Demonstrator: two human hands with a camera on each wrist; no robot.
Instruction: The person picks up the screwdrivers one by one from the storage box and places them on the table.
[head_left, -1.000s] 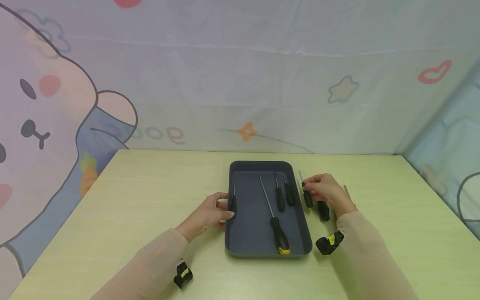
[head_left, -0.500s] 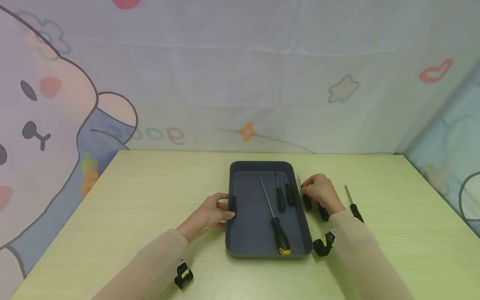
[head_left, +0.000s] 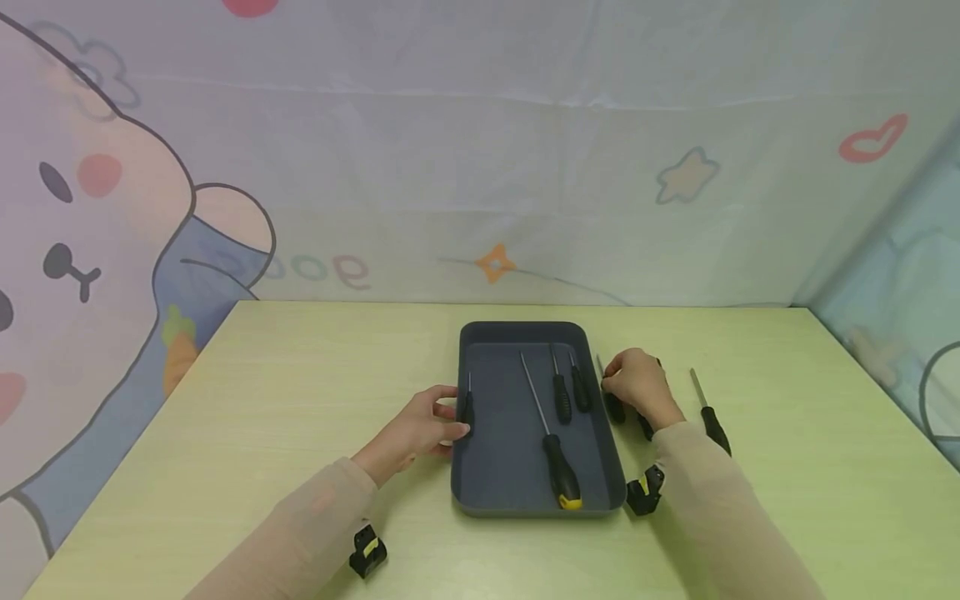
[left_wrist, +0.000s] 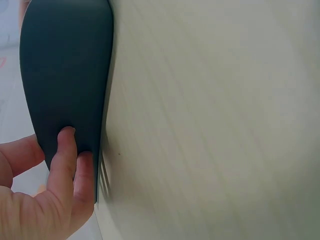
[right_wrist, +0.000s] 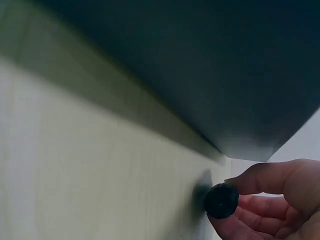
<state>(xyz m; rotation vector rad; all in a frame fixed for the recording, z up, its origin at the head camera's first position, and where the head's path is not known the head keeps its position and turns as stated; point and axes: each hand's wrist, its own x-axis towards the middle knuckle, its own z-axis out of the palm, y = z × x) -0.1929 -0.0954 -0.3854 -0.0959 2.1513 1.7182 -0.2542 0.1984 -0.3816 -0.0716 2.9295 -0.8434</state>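
My left hand point(head_left: 416, 427) grips the left wall of a dark grey tray point(head_left: 498, 502), thumb over the rim and fingers against the outer side, as the left wrist view shows. Just outside the tray's right wall, my right hand point(head_left: 640, 385) pinches a black-handled screwdriver point(head_left: 616, 410); its thin shaft points away from me. In the right wrist view the round end of that handle point(right_wrist: 221, 201) sits between thumb and fingers. Inside the tray lie a long screwdriver with a yellow-tipped handle point(head_left: 561, 471), two shorter ones point(head_left: 562, 402) at the right and a small one point(head_left: 468, 414) along the left wall.
Under my right wrist another black handle point(head_left: 645, 427) lies partly hidden on the table point(head_left: 315, 358). Farther right is a screwdriver point(head_left: 715, 427) with its shaft pointing away. A printed cloth point(head_left: 420, 150) hangs behind the table.
My right hand has shifted slightly left, closer over the screwdriver beside the tray, which has slid a little toward me. The rightmost screwdriver has come out from behind the forearm. My left hand stays put.
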